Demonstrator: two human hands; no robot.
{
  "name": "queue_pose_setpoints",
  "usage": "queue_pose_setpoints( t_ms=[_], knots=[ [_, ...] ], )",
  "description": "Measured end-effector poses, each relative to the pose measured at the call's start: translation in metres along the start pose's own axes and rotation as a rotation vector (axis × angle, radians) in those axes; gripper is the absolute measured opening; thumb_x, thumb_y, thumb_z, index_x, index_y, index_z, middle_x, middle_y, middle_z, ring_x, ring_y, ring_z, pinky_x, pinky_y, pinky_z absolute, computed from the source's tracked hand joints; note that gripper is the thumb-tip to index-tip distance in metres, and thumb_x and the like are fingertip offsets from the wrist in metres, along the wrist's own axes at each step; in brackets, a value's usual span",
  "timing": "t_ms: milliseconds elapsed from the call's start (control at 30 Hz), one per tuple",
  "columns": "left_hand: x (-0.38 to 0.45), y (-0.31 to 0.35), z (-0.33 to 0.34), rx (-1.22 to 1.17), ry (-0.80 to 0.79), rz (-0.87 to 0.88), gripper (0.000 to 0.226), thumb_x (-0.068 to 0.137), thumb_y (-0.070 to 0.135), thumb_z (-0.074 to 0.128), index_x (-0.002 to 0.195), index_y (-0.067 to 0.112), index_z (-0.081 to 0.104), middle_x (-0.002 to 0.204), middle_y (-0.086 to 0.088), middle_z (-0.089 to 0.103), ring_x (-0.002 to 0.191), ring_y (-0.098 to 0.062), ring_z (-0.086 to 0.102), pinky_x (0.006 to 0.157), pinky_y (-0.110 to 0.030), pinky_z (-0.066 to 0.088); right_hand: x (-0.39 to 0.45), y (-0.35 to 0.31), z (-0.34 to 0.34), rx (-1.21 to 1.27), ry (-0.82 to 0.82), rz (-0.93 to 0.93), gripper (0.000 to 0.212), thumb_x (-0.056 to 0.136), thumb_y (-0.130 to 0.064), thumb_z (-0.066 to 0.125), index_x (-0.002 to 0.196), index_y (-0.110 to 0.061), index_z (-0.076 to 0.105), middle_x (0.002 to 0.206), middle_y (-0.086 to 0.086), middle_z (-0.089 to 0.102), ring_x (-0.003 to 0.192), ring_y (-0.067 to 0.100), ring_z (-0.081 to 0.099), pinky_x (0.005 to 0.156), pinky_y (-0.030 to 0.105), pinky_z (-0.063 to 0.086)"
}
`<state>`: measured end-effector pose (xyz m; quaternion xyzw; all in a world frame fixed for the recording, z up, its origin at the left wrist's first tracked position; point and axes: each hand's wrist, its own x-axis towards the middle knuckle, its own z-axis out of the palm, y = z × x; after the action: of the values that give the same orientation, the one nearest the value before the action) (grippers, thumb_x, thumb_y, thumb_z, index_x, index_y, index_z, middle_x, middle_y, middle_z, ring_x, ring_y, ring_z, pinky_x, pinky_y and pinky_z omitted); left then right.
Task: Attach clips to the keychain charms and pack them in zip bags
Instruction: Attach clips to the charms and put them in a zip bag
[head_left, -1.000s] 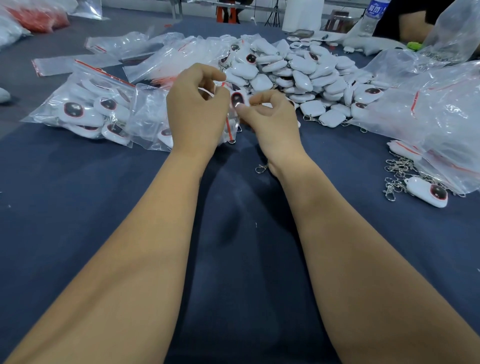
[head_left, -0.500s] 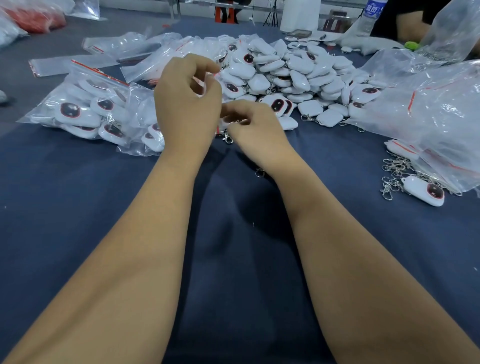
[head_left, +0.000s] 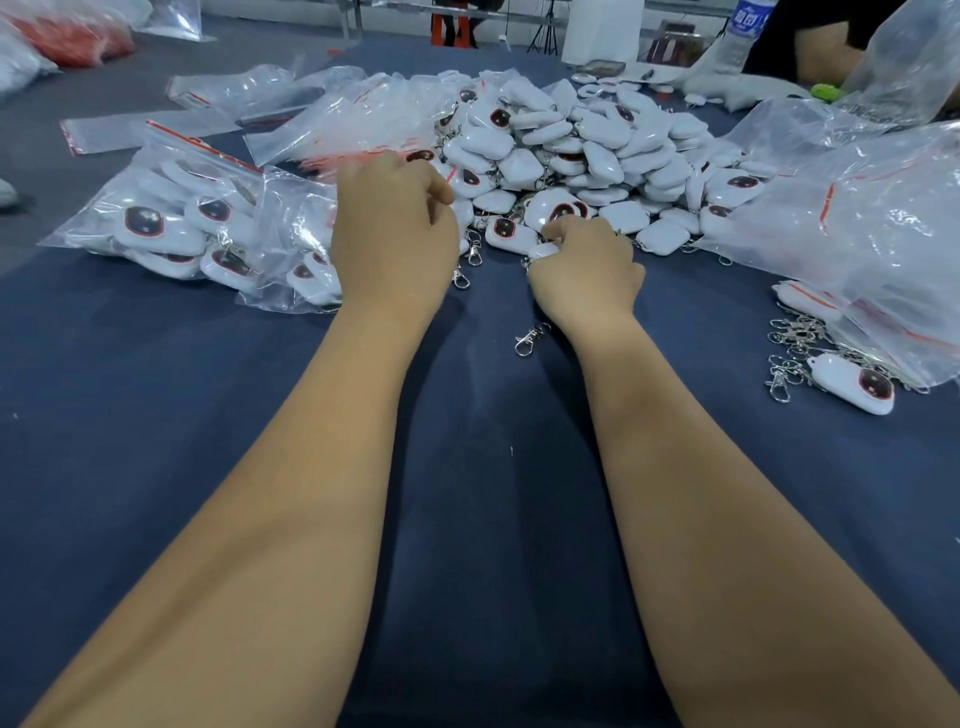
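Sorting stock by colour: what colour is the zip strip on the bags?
Red, on clear plastic zip bags; head view.

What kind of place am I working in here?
Probably a small assembly and packing workshop: a big pile of white charms on a cloth-covered table, filled zip bags, loose metal clips, another worker's arm opposite.

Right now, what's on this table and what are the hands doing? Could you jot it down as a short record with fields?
Surface: dark blue table
Middle: pile of white charms
Left side: filled zip bags
Right side: big clear bag, loose clips, one charm
Near wrist: single clip
Left hand: fingers curled, contents hidden
Right hand: fingers curled on a white charm at the pile's edge
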<state>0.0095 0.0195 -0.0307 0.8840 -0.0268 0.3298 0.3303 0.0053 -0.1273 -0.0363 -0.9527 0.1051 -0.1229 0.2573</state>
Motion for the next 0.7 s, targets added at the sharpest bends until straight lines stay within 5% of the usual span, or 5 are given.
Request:
queue_pose_setpoints(
  t_ms=[133, 200, 300, 467, 700],
  knots=[
    [-0.004, 0.007, 0.005, -0.034, -0.066, -0.003, 0.024, 0.088, 0.012, 0.050, 0.102, 0.016, 0.070, 0.115, -0.005, 0.060, 0.103, -0.019, 0.053, 0.074, -0.021, 0.028, 0.001, -0.002, 0.000, 0.172, 0.022, -0.017, 0.016, 0.088, -0.015, 0.045, 0.078, -0.027, 0.051, 0.084, -0.004, 0.051, 0.093, 0.024, 0.045, 0.081, 0.034, 0.031],
    [-0.004, 0.008, 0.006, -0.052, -0.093, -0.013, 0.026, 0.088, 0.012, 0.051, 0.104, 0.017, 0.071, 0.115, -0.006, 0.061, 0.105, -0.019, 0.054, 0.072, -0.016, 0.025, 0.002, -0.003, 0.003, 0.420, 0.042, -0.012, 0.029, 0.090, -0.017, 0.046, 0.064, -0.022, 0.033, 0.062, -0.007, 0.035, 0.067, 0.016, 0.033, 0.064, 0.028, 0.027],
    [-0.003, 0.010, 0.007, -0.116, -0.100, -0.072, 0.026, 0.088, 0.015, 0.053, 0.104, 0.020, 0.073, 0.113, -0.003, 0.062, 0.098, -0.018, 0.057, 0.072, -0.018, 0.028, 0.000, -0.008, 0.001, 0.642, 0.053, -0.028, 0.025, 0.087, -0.016, 0.055, 0.064, -0.020, 0.046, 0.055, -0.011, 0.039, 0.051, 0.007, 0.032, 0.048, 0.019, 0.026],
    [-0.002, 0.010, 0.008, -0.206, -0.165, -0.142, 0.030, 0.088, 0.014, 0.052, 0.108, 0.020, 0.073, 0.115, -0.003, 0.066, 0.099, -0.019, 0.061, 0.080, -0.021, 0.040, -0.003, -0.015, -0.001, 0.953, -0.118, -0.036, 0.013, 0.089, -0.012, 0.057, 0.095, -0.019, 0.067, 0.074, -0.002, 0.063, 0.061, 0.012, 0.060, 0.057, 0.022, 0.050],
    [-0.002, 0.010, 0.012, -0.134, -0.168, -0.181, 0.034, 0.093, 0.012, 0.048, 0.119, 0.020, 0.068, 0.128, -0.004, 0.060, 0.109, -0.018, 0.058, 0.074, -0.013, 0.029, -0.002, -0.013, 0.005, 0.813, -0.062, -0.073, 0.010, 0.080, -0.005, 0.066, 0.088, -0.011, 0.069, 0.068, -0.004, 0.057, 0.067, 0.011, 0.050, 0.068, 0.027, 0.045]
  ],
)
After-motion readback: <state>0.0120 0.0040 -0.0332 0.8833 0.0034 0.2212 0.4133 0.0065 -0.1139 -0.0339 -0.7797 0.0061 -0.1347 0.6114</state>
